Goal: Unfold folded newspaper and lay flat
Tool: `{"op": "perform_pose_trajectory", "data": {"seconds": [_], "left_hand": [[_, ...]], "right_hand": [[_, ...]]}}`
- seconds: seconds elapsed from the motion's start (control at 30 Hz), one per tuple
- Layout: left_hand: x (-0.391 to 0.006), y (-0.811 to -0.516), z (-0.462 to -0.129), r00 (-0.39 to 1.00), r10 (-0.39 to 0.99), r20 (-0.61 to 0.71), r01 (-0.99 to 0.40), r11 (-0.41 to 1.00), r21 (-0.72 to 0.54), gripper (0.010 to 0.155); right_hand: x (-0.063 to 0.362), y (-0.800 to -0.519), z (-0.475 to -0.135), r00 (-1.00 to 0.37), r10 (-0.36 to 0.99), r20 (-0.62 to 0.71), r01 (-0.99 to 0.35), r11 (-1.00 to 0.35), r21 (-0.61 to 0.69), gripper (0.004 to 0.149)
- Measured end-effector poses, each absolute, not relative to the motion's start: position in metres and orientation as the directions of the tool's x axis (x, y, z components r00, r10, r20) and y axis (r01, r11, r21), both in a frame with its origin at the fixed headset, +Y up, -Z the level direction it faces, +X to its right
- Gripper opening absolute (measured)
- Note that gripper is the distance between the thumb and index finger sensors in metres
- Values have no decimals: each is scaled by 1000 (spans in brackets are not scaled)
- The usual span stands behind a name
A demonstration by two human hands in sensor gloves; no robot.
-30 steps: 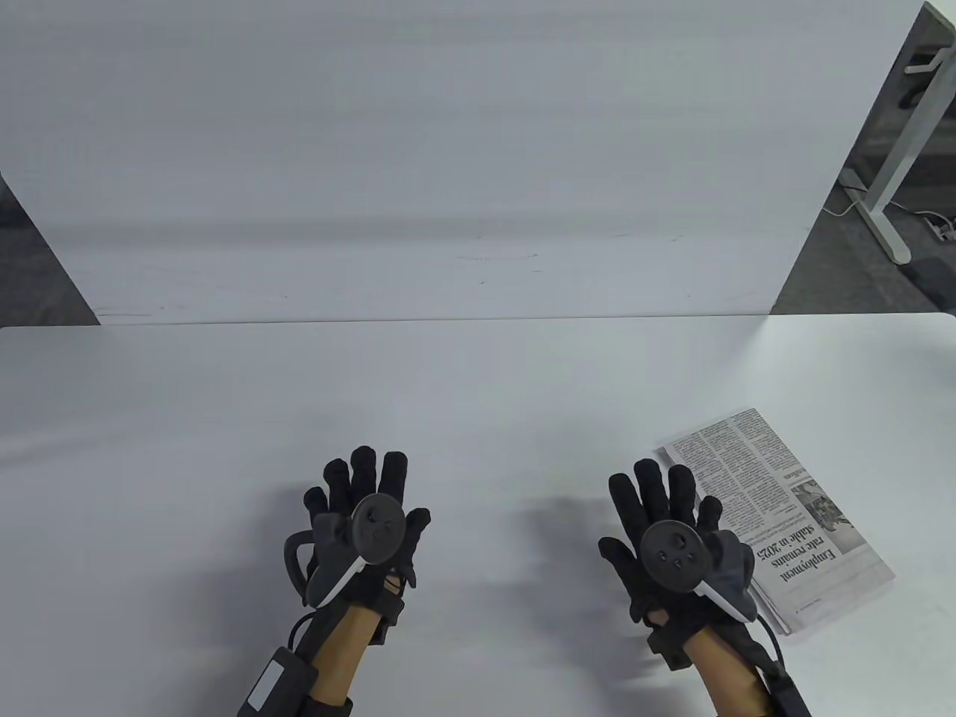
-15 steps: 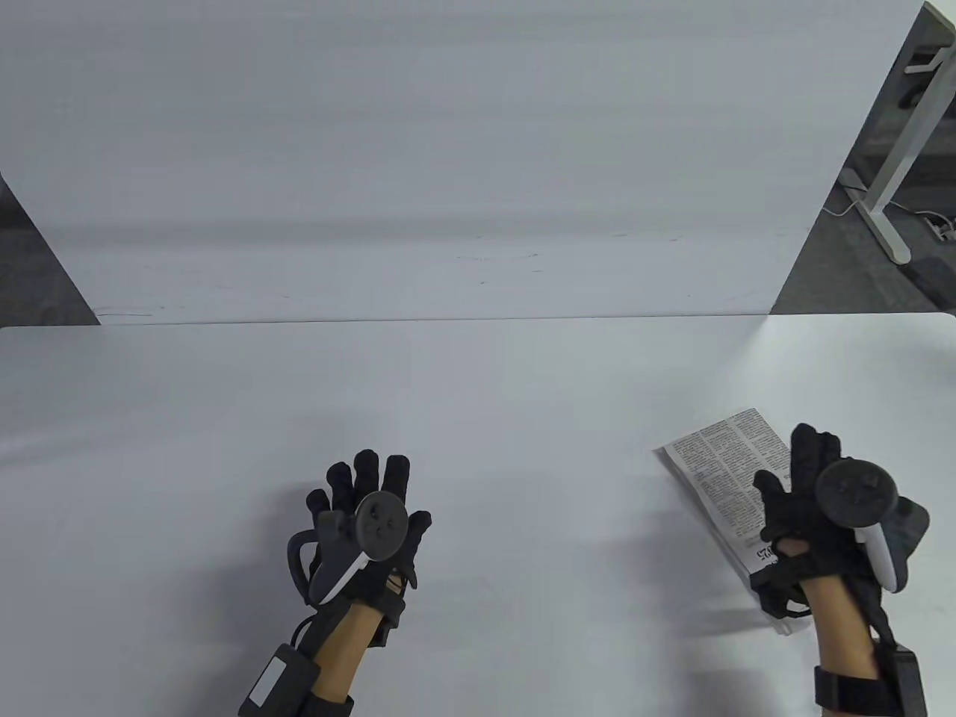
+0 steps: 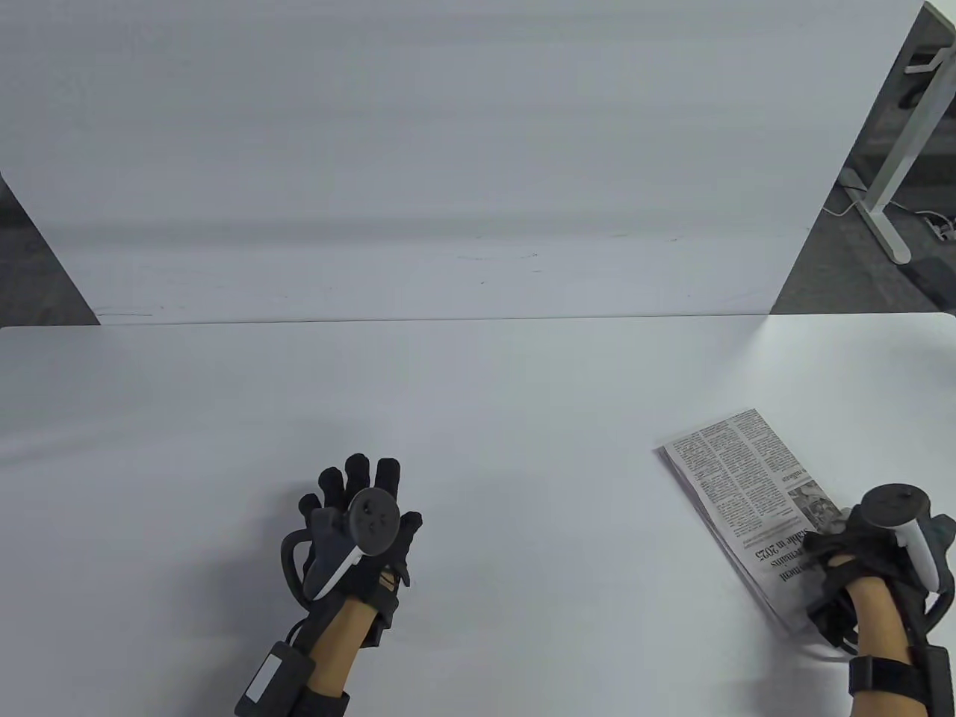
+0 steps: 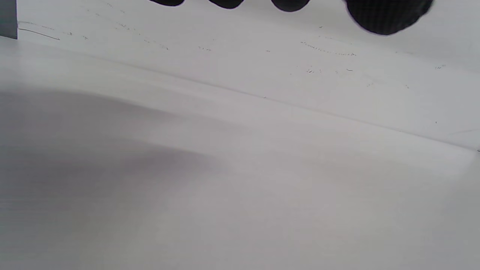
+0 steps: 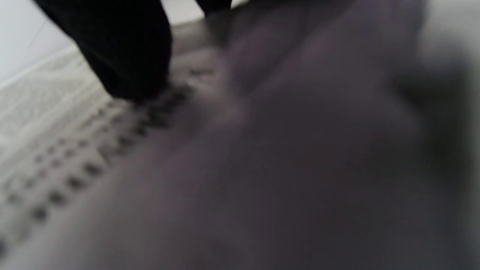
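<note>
The folded newspaper (image 3: 747, 485) lies on the white table (image 3: 478, 418) at the near right, headline side up, turned at an angle. My right hand (image 3: 830, 544) is at the paper's near right edge, thumb on top of the printed page; its other fingers are hidden under the hand and tracker. In the right wrist view a dark finger (image 5: 123, 56) presses on the blurred print of the newspaper (image 5: 56, 157). My left hand (image 3: 360, 489) hovers palm down, fingers spread, holding nothing, well left of the paper. Its fingertips (image 4: 386, 17) show at the top of the left wrist view.
A white board (image 3: 448, 149) stands upright along the table's far edge. A desk leg (image 3: 889, 172) and cables stand on the floor at the far right. The newspaper lies close to the table's right edge.
My right hand moved right across the newspaper, then drew back to its near right edge, uncovering the headline. The left hand slid slightly back and left.
</note>
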State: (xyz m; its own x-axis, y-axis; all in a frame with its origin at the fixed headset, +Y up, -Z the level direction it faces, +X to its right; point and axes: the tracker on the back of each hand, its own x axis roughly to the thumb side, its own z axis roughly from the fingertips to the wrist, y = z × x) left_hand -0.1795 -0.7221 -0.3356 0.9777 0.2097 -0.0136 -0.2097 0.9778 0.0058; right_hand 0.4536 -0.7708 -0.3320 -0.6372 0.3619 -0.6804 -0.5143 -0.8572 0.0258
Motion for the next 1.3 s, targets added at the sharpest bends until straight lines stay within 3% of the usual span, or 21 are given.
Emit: {"op": "perform_pose_trajectory", "data": {"seconds": [0.17, 0.23, 0.33, 0.47, 0.57, 0.73, 0.87, 0.97, 1.1, 1.3], "left_hand": [[-180, -723, -336, 977, 211, -20, -211, 978, 0, 75], [-181, -724, -336, 978, 209, -25, -209, 978, -10, 75], [-181, -724, -337, 976, 215, -26, -215, 976, -19, 75], [-182, -727, -338, 976, 217, -34, -218, 975, -43, 75], [-183, -729, -338, 973, 230, -35, -232, 971, -57, 75], [-190, -723, -336, 954, 294, -50, -297, 953, -66, 75], [-198, -713, -335, 928, 368, -59, -370, 929, -17, 75], [-201, -711, -333, 897, 442, -35, -441, 897, 12, 74], [-198, -716, -332, 791, 612, 4, -610, 789, 69, 73], [-190, -720, -328, 547, 834, 68, -837, 543, 70, 76]], "right_hand": [[452, -766, -333, -612, 358, -705, -506, -862, 2, 87], [448, -765, -333, -621, 335, -709, -491, -871, 18, 77], [445, -764, -332, -606, 361, -709, -488, -872, -28, 64], [438, -756, -326, -641, 341, -687, -396, -914, -85, 61], [436, -742, -320, -625, 392, -675, -360, -912, -196, 60], [431, -718, -303, -431, 763, -481, -619, -638, -457, 55], [420, -696, -289, -289, 914, -284, -722, -403, -563, 54], [406, -684, -281, -141, 986, -87, -814, -165, -557, 54], [382, -678, -281, 4, 997, 71, -876, 38, -481, 54], [335, -693, -293, 300, 947, 119, -913, 321, -252, 54]]}}
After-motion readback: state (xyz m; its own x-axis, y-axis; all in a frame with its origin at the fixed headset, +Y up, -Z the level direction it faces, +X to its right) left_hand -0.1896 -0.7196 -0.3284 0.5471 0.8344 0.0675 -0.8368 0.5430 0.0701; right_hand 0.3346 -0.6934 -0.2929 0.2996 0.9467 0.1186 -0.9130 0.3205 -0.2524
